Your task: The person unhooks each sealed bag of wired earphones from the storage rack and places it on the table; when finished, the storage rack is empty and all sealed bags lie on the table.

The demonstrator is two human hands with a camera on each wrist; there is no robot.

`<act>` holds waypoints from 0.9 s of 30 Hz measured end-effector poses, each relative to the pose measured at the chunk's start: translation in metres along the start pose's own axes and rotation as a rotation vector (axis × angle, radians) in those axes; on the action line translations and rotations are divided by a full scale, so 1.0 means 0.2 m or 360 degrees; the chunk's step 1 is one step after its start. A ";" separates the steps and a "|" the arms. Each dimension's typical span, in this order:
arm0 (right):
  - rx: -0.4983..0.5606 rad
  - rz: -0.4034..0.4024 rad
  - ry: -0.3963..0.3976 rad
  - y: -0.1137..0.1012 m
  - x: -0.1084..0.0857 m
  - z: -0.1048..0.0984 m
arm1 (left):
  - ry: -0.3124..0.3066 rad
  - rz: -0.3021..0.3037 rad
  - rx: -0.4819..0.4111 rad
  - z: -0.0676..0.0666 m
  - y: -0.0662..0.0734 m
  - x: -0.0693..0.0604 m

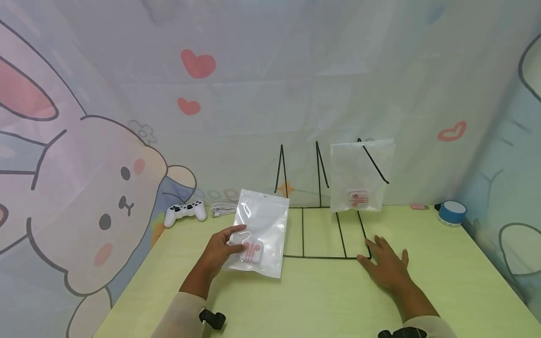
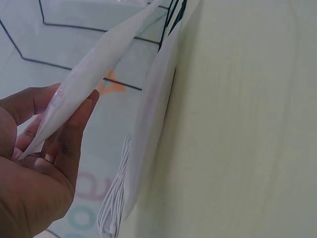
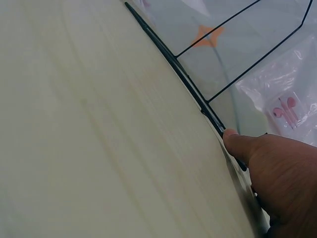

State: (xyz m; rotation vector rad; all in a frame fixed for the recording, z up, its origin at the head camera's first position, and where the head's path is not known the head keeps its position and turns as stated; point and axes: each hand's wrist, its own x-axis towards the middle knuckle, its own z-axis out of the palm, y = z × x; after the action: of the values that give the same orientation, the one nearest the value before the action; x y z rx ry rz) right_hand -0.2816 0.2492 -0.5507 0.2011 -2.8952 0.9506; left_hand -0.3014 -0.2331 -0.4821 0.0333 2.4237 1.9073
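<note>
My left hand holds a white plastic pouch by its lower left side, thumb in front. Pink earphones in a clear case show near its bottom. In the left wrist view the pouch is tilted between thumb and fingers, above another flat white piece that looks like a second pouch. My right hand, fingers spread, touches the near right corner of a black wire rack. In the right wrist view the thumb presses its bar. A similar pouch hangs on the rack's right hook.
A white game controller and a coiled white cable lie at the back left. At the back right stand a blue and white round container and a small pink block. A printed cloth hangs behind the table.
</note>
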 end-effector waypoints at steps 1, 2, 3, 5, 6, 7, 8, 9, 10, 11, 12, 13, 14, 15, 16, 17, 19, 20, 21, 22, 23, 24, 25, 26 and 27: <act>-0.0005 0.0003 -0.0001 0.00 0.00 0.00 | 0.0007 -0.0010 0.0005 -0.02 0.00 0.00; -0.0008 0.0007 -0.0005 0.00 0.00 0.00 | 0.0020 -0.0016 0.0018 -0.03 -0.01 0.00; -0.0011 0.0010 -0.0009 0.00 0.00 0.00 | 0.0022 -0.0020 0.0020 -0.05 -0.01 0.00; -0.0014 0.0015 -0.0013 0.00 0.00 0.00 | 0.0025 -0.0037 0.0004 -0.09 -0.02 0.01; -0.0020 0.0013 -0.0011 0.00 0.01 0.00 | 0.0023 -0.0049 -0.0006 -0.10 -0.03 0.02; -0.0024 0.0009 -0.0006 -0.01 0.01 0.00 | 0.0015 -0.0058 -0.0021 -0.12 -0.04 0.02; -0.0028 0.0007 -0.0003 -0.01 0.01 0.00 | 0.0018 -0.0073 -0.0030 -0.14 -0.05 0.03; -0.0030 0.0005 -0.0001 -0.01 0.01 0.00 | 0.0019 -0.0092 -0.0043 -0.15 -0.07 0.03; -0.0032 0.0003 0.0001 -0.01 0.01 0.00 | 0.0019 -0.0112 -0.0066 -0.17 -0.08 0.04; -0.0033 0.0005 0.0002 -0.02 0.01 0.00 | 0.0024 -0.0132 -0.0075 -0.19 -0.09 0.04; -0.0035 0.0006 0.0000 -0.02 0.01 0.00 | 0.0031 -0.0148 -0.0084 -0.21 -0.10 0.04; -0.0034 0.0009 -0.0003 -0.02 0.01 0.01 | 0.0031 -0.0161 -0.0096 -0.23 -0.10 0.04; -0.0033 0.0013 -0.0007 -0.01 0.01 0.01 | 0.0039 -0.0175 -0.0101 -0.25 -0.11 0.03; -0.0034 0.0013 -0.0009 -0.01 0.01 0.01 | 0.0043 -0.0184 -0.0109 -0.27 -0.12 0.03; -0.0033 0.0014 -0.0011 -0.01 0.01 0.01 | 0.0048 -0.0194 -0.0123 -0.29 -0.13 0.03; -0.0034 0.0012 -0.0010 -0.01 0.01 0.01 | 0.0044 -0.0200 -0.0124 -0.31 -0.13 0.03; -0.0035 0.0009 -0.0004 -0.01 0.01 0.01 | 0.0019 -0.0209 -0.0132 -0.34 -0.15 0.03; -0.0039 0.0006 0.0001 -0.01 0.01 0.01 | 0.0007 -0.0214 -0.0135 -0.36 -0.15 0.03; -0.0039 0.0004 0.0008 -0.01 0.01 0.01 | -0.0005 -0.0218 -0.0137 -0.37 -0.16 0.03; -0.0042 0.0003 0.0014 -0.01 0.00 0.01 | -0.0011 -0.0223 -0.0143 -0.39 -0.16 0.04; -0.0043 0.0001 0.0021 0.00 0.00 0.00 | -0.0016 -0.0218 -0.0135 -0.40 -0.17 0.04; -0.0042 0.0001 0.0025 0.00 0.00 0.00 | -0.0014 -0.0221 -0.0128 -0.41 -0.18 0.04; -0.0040 0.0002 0.0025 0.00 0.00 0.00 | -0.0011 -0.0224 -0.0116 -0.43 -0.19 0.04; -0.0041 0.0001 0.0024 0.00 0.00 0.00 | -0.0005 -0.0224 -0.0105 -0.45 -0.20 0.04; -0.0032 0.0003 0.0020 0.00 0.00 0.00 | 0.0005 -0.0228 -0.0087 -0.46 -0.21 0.04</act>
State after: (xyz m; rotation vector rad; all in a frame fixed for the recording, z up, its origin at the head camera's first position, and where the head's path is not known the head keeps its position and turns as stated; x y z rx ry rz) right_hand -0.2811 0.2490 -0.5513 0.1905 -2.8927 0.9192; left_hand -0.3140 -0.3323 -0.5006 -0.1419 2.3058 1.9110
